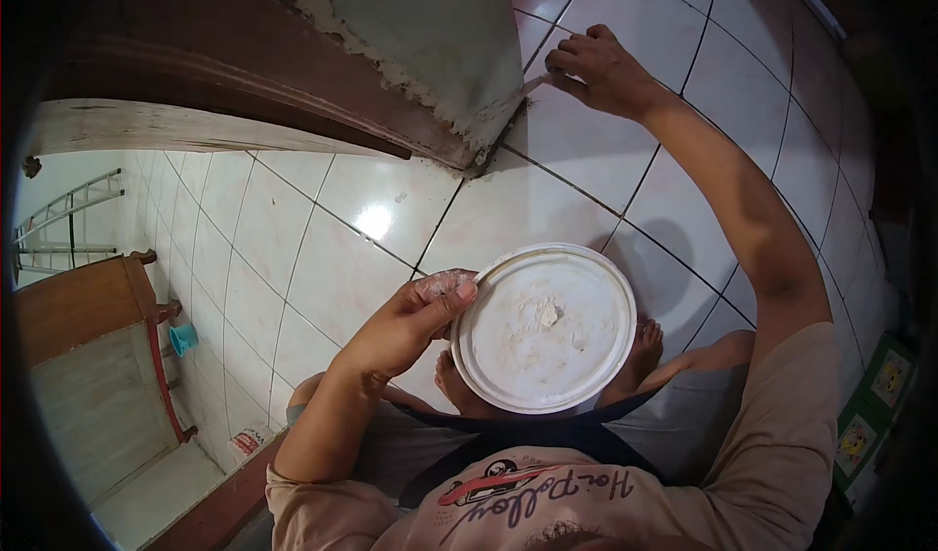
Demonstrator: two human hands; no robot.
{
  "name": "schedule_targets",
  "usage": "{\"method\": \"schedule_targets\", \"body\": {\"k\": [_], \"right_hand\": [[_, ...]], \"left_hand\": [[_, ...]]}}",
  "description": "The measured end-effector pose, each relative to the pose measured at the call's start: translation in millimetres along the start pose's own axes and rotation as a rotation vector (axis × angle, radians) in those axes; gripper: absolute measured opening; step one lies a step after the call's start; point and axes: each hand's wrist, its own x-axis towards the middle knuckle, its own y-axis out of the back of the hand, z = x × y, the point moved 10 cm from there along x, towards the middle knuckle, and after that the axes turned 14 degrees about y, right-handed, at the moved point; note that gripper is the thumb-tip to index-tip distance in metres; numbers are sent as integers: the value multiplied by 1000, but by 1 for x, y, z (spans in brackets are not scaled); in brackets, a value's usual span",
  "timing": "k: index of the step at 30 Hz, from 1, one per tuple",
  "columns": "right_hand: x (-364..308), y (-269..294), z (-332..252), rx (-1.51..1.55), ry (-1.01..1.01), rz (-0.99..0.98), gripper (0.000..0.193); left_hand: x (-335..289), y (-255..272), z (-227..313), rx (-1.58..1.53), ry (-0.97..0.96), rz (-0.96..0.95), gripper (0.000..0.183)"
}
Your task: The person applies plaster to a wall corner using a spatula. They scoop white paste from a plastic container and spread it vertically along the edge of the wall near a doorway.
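The right hand's fingers [567, 64] are bent around a thin, flat tool [532, 84], pinching it so that its far end meets the lower corner of the wall [440, 33]; the tool's handle is hidden in the grip, and it may be a scraper, though it is too slight and blurred to be sure. The left hand [410, 321] grasps the rim of a round white lid [532, 380], thumb on top, other fingers mostly out of sight below; pale smears mark the knuckles. The lid lies roughly level above the feet, partly covering them, with a small whitish lump [550, 314] near its middle.

Further out, the shirt [674, 512] carries dark script-like lettering and a red vehicle print. A white tub [250, 441] at lower left shows red lettering, too small to make out fully and partly cut off by a wooden edge. A green panel [881, 385] at the right bears small pictures, fading into the dark rim. A ladder [68, 209] at far left is cut off too.
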Motion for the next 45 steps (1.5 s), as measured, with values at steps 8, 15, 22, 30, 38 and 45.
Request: {"method": "schedule_targets", "body": {"k": [8, 15, 22, 30, 38, 45], "right_hand": [[20, 0, -23, -45, 47, 72, 16], [6, -5, -20, -74, 32, 2, 16], [15, -4, -23, -155, 30, 52, 17], [13, -2, -30, -98, 86, 108, 14], [8, 15, -16, -89, 31, 118, 15], [19, 5, -27, -130, 72, 116, 14]], "left_hand": [[0, -4, 1, 15, 17, 2, 42], [-2, -8, 4, -21, -5, -19, 39], [-2, -7, 3, -7, -6, -5, 40], [0, -9, 4, -14, -9, -20, 39], [-4, -11, 6, -16, -21, -21, 38], [0, -10, 2, -8, -9, -9, 40]]}}
